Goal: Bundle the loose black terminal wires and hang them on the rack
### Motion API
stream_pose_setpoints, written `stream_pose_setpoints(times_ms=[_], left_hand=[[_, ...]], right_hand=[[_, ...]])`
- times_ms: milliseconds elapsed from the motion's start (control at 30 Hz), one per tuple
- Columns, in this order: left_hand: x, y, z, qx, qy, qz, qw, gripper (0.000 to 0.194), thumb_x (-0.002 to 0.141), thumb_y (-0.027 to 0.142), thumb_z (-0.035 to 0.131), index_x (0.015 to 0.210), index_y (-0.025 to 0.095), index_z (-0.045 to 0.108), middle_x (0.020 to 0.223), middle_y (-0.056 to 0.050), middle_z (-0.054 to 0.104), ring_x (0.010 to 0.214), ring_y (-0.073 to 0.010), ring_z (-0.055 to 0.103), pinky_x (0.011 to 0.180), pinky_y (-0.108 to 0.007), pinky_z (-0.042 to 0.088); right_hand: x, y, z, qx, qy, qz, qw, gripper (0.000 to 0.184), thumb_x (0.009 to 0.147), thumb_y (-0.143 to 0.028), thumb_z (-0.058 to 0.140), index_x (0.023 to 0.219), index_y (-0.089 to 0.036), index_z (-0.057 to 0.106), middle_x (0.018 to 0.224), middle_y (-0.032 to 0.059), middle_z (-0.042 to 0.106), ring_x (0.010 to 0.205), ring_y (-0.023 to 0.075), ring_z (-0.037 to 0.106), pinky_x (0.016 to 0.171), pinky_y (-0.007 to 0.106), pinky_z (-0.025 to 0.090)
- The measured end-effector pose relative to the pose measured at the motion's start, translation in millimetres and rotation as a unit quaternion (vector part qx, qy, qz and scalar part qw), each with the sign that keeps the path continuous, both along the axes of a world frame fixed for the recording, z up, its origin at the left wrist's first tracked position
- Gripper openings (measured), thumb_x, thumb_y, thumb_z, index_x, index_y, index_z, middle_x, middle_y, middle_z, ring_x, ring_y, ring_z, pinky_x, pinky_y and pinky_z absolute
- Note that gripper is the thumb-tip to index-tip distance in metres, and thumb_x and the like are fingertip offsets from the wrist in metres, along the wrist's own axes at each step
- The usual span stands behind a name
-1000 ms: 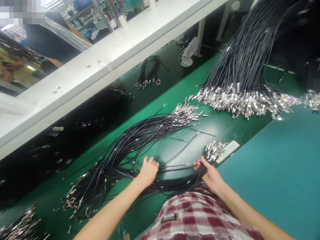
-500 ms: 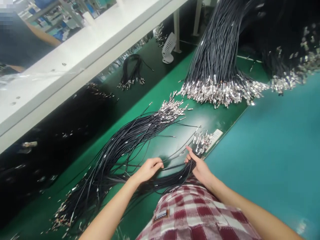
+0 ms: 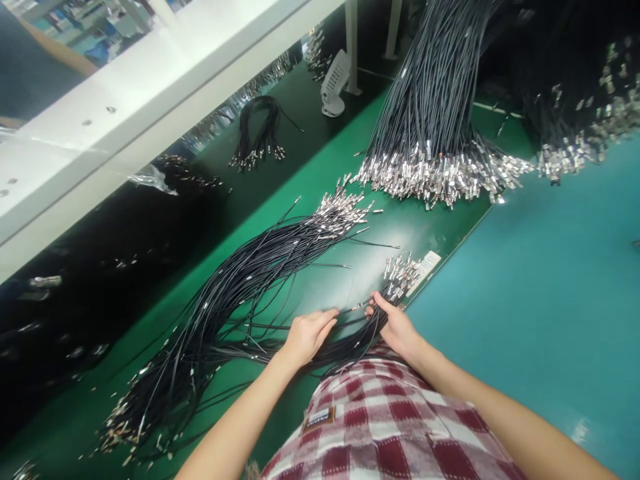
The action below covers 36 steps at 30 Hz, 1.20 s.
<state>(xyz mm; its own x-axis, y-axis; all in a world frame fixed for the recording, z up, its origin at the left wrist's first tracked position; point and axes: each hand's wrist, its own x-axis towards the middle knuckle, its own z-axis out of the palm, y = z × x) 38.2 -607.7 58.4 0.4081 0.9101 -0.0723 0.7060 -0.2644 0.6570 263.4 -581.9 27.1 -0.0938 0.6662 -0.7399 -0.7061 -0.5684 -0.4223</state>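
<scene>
My right hand (image 3: 396, 328) is closed around a bundle of black wires (image 3: 350, 347) near its end, where many silvery metal terminals (image 3: 400, 275) fan out past the fingers. To its left, my left hand (image 3: 309, 335) pinches a single thin black wire. That wire's metal terminal (image 3: 359, 306) points toward my right thumb and lies close to it; whether they touch is hard to tell. Behind both hands, a larger loose pile of black wires (image 3: 250, 267) curves across the green table (image 3: 320, 287), terminals at both ends. My left fingers hide part of the held bundle.
A thick bundle of hanging wires (image 3: 430, 100) rests its terminals at the back right. A white shelf edge (image 3: 150, 120) crosses the upper left. Under it are a small looped bundle (image 3: 257, 130) and a white clip-like object (image 3: 336, 83). A paper label (image 3: 427, 267) lies by the table edge.
My left hand has moved right, bringing a wire's terminal end close to my right hand. My right thumb, raised before, has come down toward the bundle. The view has shifted slightly.
</scene>
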Motion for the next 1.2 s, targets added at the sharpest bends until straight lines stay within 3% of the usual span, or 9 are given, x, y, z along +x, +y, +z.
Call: stream_pose_setpoints(times_ms=[133,267,467,667,800,933,1033,1100,1200], left_hand=[[22,10,11.5,0.056,-0.055,0.035,0.996,0.035,0.1,0.032,0.039,0.12,0.02,0.065,0.112,-0.011,0.066,0.106,-0.0203,0.061,0.096,-0.036,0.05],[84,29,24.0,0.116,-0.064,-0.008,0.991,0.033,0.099,0.031,0.041,0.118,0.021,0.066,0.126,-0.012,0.06,0.12,-0.0239,0.054,0.108,-0.045,0.042],[135,52,17.3,0.03,-0.035,0.104,0.994,0.036,0.099,0.029,0.039,0.111,0.017,0.07,0.119,-0.014,0.062,0.119,-0.0268,0.053,0.103,-0.045,0.045],[79,54,10.3,-0.032,0.012,0.031,0.999,0.038,0.101,0.036,0.036,0.1,0.021,0.071,0.098,-0.007,0.069,0.098,-0.0194,0.061,0.093,-0.033,0.046],[18,-1,-17.6,-0.128,0.127,0.157,0.971,0.024,0.094,0.028,0.048,0.088,0.015,0.067,0.089,-0.008,0.067,0.09,-0.0211,0.061,0.085,-0.035,0.047],[-18,-39,-35.8,-0.297,0.091,0.137,0.941,0.018,0.088,0.022,0.052,0.074,0.015,0.061,0.068,-0.001,0.061,0.066,-0.0161,0.058,0.064,-0.027,0.046],[-32,-4,-31.7,-0.106,0.096,0.175,0.974,0.011,0.089,0.022,0.05,0.088,0.017,0.06,0.087,-0.005,0.063,0.085,-0.019,0.06,0.079,-0.031,0.047],[-41,38,-30.3,0.014,0.167,0.231,0.958,0.024,0.088,0.03,0.056,0.107,0.016,0.056,0.11,-0.012,0.06,0.105,-0.0255,0.055,0.091,-0.038,0.044],[-49,93,-36.6,0.012,0.297,0.269,0.916,0.062,0.074,0.039,0.073,0.124,0.012,0.047,0.128,-0.02,0.052,0.118,-0.0356,0.048,0.097,-0.049,0.04]], right_hand=[[-1,-1,-0.1,0.018,-0.006,0.01,1.0,0.032,0.063,-0.036,0.087,0.081,-0.016,0.069,0.073,-0.0015,0.064,0.059,0.0097,0.053,0.057,0.023,0.047],[-4,-4,-2.5,0.05,-0.02,-0.024,0.998,0.027,0.059,-0.023,0.085,0.081,-0.02,0.069,0.075,-0.0024,0.067,0.075,0.0139,0.061,0.071,0.024,0.051],[-2,-9,4.0,0.044,0.028,-0.016,0.999,0.027,0.061,-0.025,0.081,0.085,-0.023,0.069,0.084,-0.0002,0.071,0.099,0.0228,0.063,0.081,0.033,0.052],[3,-14,15.2,0.066,0.053,0.018,0.996,0.03,0.066,-0.037,0.084,0.085,-0.024,0.066,0.066,-0.0045,0.058,0.07,0.0155,0.056,0.076,0.031,0.05],[-2,-14,12.1,0.067,0.042,0.031,0.996,0.034,0.068,-0.045,0.083,0.074,-0.022,0.06,0.055,-0.0069,0.04,0.054,0.011,0.04,0.07,0.029,0.047],[-5,-14,2.6,0.051,0.033,0.074,0.995,0.043,0.071,-0.044,0.081,0.059,-0.021,0.048,0.053,-0.0053,0.038,0.054,0.0116,0.038,0.064,0.03,0.045],[-4,-14,-1.6,0.011,0.04,0.065,0.997,0.047,0.068,-0.044,0.083,0.056,-0.021,0.044,0.053,-0.0052,0.038,0.055,0.0118,0.04,0.063,0.029,0.045],[-2,-14,-1.7,-0.011,0.048,0.051,0.997,0.047,0.067,-0.043,0.084,0.056,-0.021,0.044,0.053,-0.0057,0.037,0.054,0.0115,0.039,0.063,0.029,0.046],[-1,-15,0.1,-0.023,0.053,0.046,0.997,0.047,0.067,-0.042,0.084,0.056,-0.021,0.044,0.054,-0.0054,0.037,0.054,0.0117,0.039,0.064,0.029,0.047]])
